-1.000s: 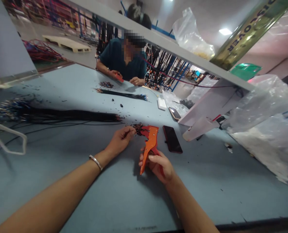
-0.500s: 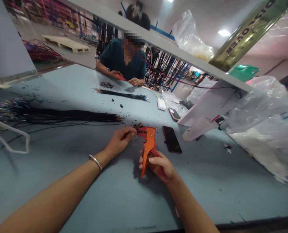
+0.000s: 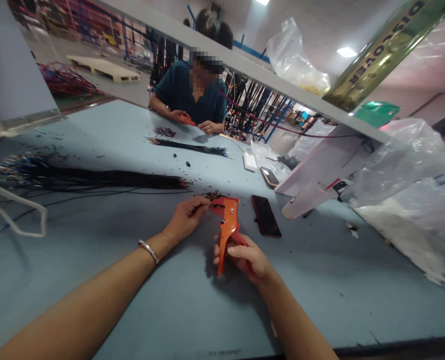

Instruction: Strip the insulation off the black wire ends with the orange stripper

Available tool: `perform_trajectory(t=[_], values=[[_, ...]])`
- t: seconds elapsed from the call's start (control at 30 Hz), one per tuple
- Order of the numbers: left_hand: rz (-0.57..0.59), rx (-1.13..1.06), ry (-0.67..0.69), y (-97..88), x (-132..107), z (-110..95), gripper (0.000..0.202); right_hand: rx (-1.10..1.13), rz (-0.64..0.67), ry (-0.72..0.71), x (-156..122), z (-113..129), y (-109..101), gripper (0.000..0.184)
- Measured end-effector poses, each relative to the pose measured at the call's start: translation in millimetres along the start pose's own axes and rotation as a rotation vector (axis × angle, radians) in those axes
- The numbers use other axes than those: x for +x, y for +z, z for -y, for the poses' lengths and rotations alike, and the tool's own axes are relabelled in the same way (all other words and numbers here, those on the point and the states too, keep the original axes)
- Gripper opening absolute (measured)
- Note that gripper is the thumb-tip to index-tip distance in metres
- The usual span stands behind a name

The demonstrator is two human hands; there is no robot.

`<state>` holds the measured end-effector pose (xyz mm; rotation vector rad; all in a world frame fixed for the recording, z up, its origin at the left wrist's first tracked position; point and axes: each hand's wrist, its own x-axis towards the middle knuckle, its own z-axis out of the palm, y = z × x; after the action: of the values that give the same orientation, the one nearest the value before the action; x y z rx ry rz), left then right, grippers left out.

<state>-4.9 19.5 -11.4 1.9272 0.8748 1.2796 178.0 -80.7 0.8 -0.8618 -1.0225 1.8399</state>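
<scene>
My right hand [image 3: 245, 257] is wrapped round the handles of an orange wire stripper [image 3: 226, 225], held upright over the blue table [image 3: 169, 300]. My left hand [image 3: 186, 217], with a silver bracelet on the wrist, pinches a thin dark wire end and holds it at the stripper's jaws. A small heap of stripped wire bits [image 3: 212, 195] lies just behind the tool. A long bundle of black wires [image 3: 94, 178] stretches across the table to the left.
A dark phone [image 3: 266, 215] lies right of the stripper; another phone [image 3: 270, 176] and a white box [image 3: 250, 160] lie farther back. A person sits across the table with a second wire bundle [image 3: 192, 146]. Plastic bags [image 3: 406, 190] fill the right side under a slanted shelf.
The stripper's handles have squeezed closer together and its head has shifted slightly left toward my left hand, which keeps the wire at the jaws.
</scene>
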Motion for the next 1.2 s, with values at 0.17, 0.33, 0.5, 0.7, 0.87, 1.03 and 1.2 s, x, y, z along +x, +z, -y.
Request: perform_trajectory(t=[0.17, 0.33, 0.5, 0.7, 0.87, 1.03, 1.2], values=[[0.002, 0.014, -0.014, -1.5, 0.1, -5.1, 0.017, -0.006, -0.025, -0.017, 0.1, 0.2, 2.5, 0.032], [-0.012, 0.000, -0.018, -1.8, -0.3, -7.2, 0.017, -0.016, -0.079, -0.029, -1.7, -0.7, 7.3, 0.032], [-0.011, -0.043, 0.014, -1.0, -0.3, -4.4, 0.014, -0.026, -0.112, -0.038, -2.6, -1.6, 9.0, 0.031], [-0.035, -0.080, 0.021, -1.0, -0.1, -3.3, 0.013, -0.030, -0.162, -0.038, -0.8, -2.7, 9.4, 0.028], [-0.028, -0.085, 0.006, -1.9, 0.4, -4.4, 0.013, -0.040, -0.176, -0.065, -0.3, -5.7, 9.2, 0.029], [-0.040, -0.091, 0.008, -2.0, 0.1, -4.8, 0.013, -0.044, -0.176, -0.065, -0.3, -8.2, 8.8, 0.030], [-0.028, -0.105, 0.008, -1.7, 0.4, -5.0, 0.012, -0.075, -0.188, -0.077, 0.6, -9.7, 9.2, 0.030]])
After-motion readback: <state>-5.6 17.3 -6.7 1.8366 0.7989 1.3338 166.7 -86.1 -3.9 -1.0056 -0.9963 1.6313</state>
